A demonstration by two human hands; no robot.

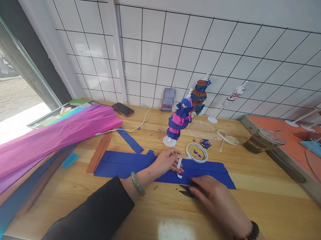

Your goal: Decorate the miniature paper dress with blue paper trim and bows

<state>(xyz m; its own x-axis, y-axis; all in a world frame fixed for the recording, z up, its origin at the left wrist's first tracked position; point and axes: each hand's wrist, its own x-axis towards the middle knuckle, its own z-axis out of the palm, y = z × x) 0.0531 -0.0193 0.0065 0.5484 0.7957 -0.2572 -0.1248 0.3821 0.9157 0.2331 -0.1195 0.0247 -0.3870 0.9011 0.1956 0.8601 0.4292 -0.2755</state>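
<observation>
Our left hand (169, 160) pinches the white tape (179, 164) over the blue paper (130, 165), which lies flat, parallel to the far edge of the surface (276, 185); the roll (199, 160) overlaps the paper, likely so the strip pays out freely. Our right hand (212, 192) covers the scissors (186, 192), but blur hides whether it grips them.

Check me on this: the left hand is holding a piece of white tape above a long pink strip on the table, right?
Not quite: the long strip is blue, not pink, as the head view shows. The left hand is indeed holding a piece of white tape above it.
</observation>
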